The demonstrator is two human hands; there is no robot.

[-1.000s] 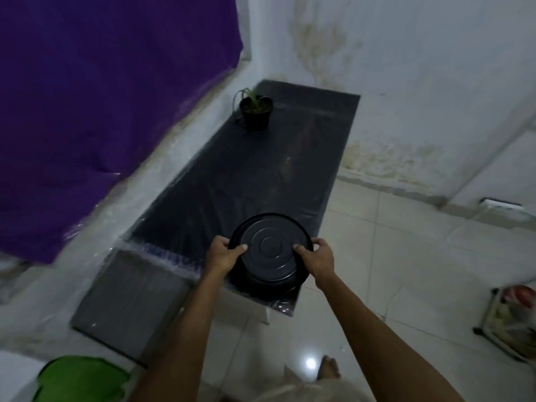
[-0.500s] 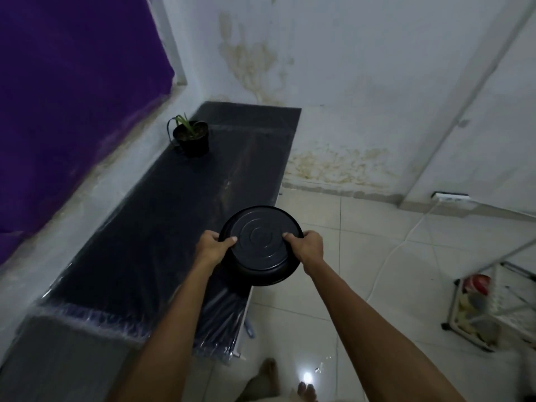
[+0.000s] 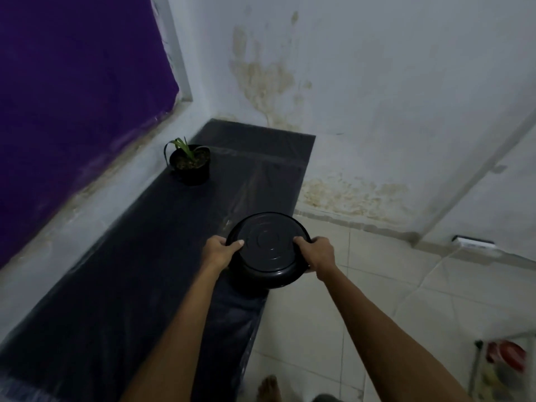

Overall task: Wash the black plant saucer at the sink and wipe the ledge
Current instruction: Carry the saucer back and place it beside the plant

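Reaching out with both arms, we grip the black plant saucer (image 3: pixel 268 250) by its opposite rims, left hand (image 3: pixel 220 252) and right hand (image 3: pixel 317 255) curled round it, above the dark ledge (image 3: pixel 139 256), a potted plant (image 3: pixel 190 163) farther back.

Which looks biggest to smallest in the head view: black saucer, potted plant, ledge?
1. ledge, by far
2. black saucer
3. potted plant
The black saucer is nearer the camera, so its lead over the potted plant may be partly perspective.
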